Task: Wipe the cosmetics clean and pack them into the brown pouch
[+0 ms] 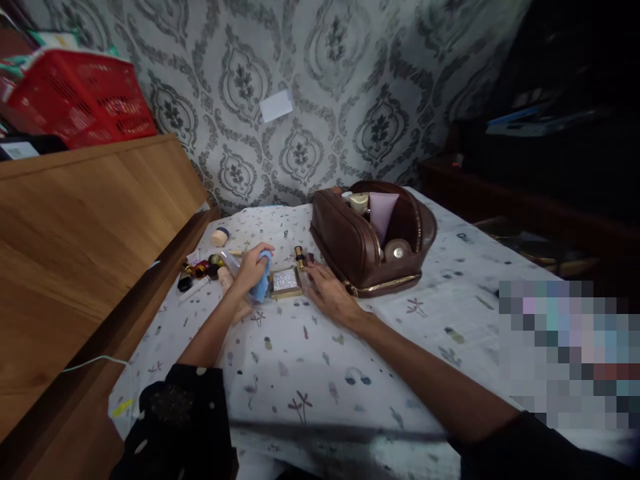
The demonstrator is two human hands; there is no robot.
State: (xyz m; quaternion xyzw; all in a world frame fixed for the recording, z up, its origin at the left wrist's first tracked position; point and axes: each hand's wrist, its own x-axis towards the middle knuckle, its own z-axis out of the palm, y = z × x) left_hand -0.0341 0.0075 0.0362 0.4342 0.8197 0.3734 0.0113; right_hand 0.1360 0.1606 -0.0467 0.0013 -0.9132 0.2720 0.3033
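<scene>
My left hand (253, 268) is closed around a blue cloth (261, 280), which hangs down onto the bed sheet. Just right of the cloth lies a square compact (285, 280) with a glittery silver lid and gold edges. My right hand (330, 293) rests low beside the compact, palm down, its fingers stretched forward. Its fingertips are by a black-and-gold lipstick tube (299, 257) and a small dark-capped item (310, 258); whether they touch is unclear. Behind my right hand stands a brown cosmetic bag (345, 233), unzipped, with a pink tube (382, 212) and a round item (397, 251) inside.
Several small cosmetics (201, 269) lie clustered left of my left hand, with a dark-lidded jar (220, 236) farther back. A wooden headboard (100, 200) bounds the left, with a red basket (95, 97) on it. The patterned wall (310, 100) closes the back; part of the right is pixelated.
</scene>
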